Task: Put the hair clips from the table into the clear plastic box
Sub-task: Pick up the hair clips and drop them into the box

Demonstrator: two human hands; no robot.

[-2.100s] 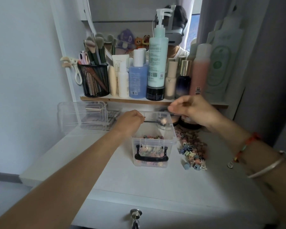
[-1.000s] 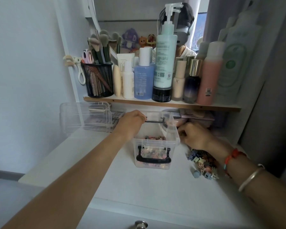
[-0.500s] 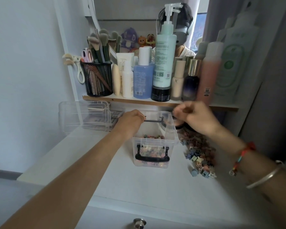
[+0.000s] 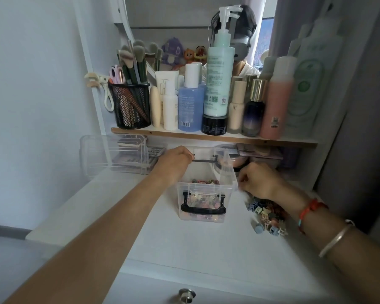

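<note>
Right hand [image 4: 258, 181] blurred beside box [image 4: 203, 191].

Soft, even, cool daylight, faint diffuse shadows on the white table [image 4: 184, 244], no strong glare, wide-angle bending at the edges, right hand [image 4: 258, 181] blurred, near forearms soft, shelf bottles [image 4: 217, 84] reasonably sharp.

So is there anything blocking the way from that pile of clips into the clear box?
Nothing visible. The hair clips lie just right of the clear plastic box, whose top is open; the left hand holds its far rim.
</note>
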